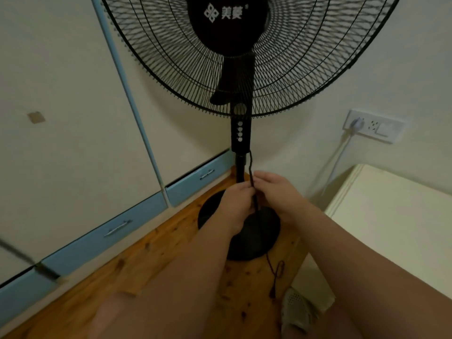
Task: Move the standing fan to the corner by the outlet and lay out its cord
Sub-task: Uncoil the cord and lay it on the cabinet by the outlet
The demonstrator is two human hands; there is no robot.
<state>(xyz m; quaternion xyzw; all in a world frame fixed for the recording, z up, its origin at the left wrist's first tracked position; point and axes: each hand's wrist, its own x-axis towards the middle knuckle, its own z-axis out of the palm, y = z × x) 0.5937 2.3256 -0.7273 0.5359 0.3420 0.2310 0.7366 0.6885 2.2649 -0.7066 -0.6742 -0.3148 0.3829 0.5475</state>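
A black standing fan (241, 133) stands upright in the room corner, its round base (256, 241) on the wooden floor. Its thin dark cord (251, 172) drops from the control column beside the pole. My left hand (236, 204) and my right hand (276, 192) meet low on the pole, both pinching the cord just above the base. More cord (275, 272) trails over the floor in front of the base. A white wall outlet (375, 126) sits on the right wall, with a white plug in its left socket.
Cream cabinets with blue drawers (102, 231) line the left wall. A cream box-like unit (391, 216) stands at the right, under the outlet. A white cable (338, 162) hangs from the outlet. A pale slipper (297, 311) lies on the floor near my feet.
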